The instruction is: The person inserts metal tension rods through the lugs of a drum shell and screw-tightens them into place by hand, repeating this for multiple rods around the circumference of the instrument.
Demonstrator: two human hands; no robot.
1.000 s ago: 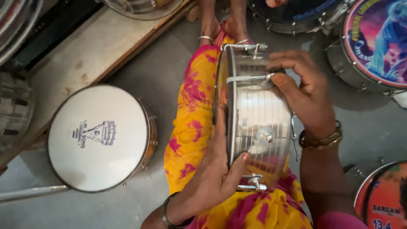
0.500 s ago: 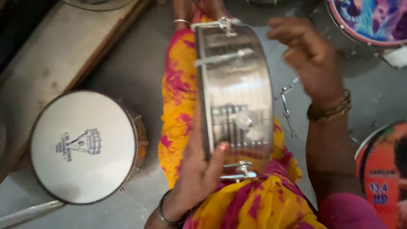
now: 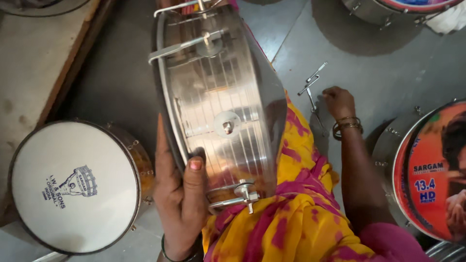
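Observation:
A shiny steel drum shell (image 3: 218, 102) stands on edge across my lap, which is draped in yellow and pink cloth. My left hand (image 3: 179, 194) grips its near rim, the thumb pressed on the metal wall just above a tuning hook (image 3: 240, 196). My right hand (image 3: 339, 102) is down on the grey floor to the right, fingers curled over loose metal hooks (image 3: 313, 90). Whether it has hold of one I cannot tell. Bangles sit on that wrist.
A white-headed drum (image 3: 73, 187) lies on the floor at left beside a wooden plank (image 3: 39, 63). A drum with a printed orange head (image 3: 429, 170) stands at right, another drum (image 3: 388, 9) at top right.
My right hand has left the drum's far rim and dropped to the floor by the loose hooks. The drum has tilted nearer the camera, held by my left hand alone.

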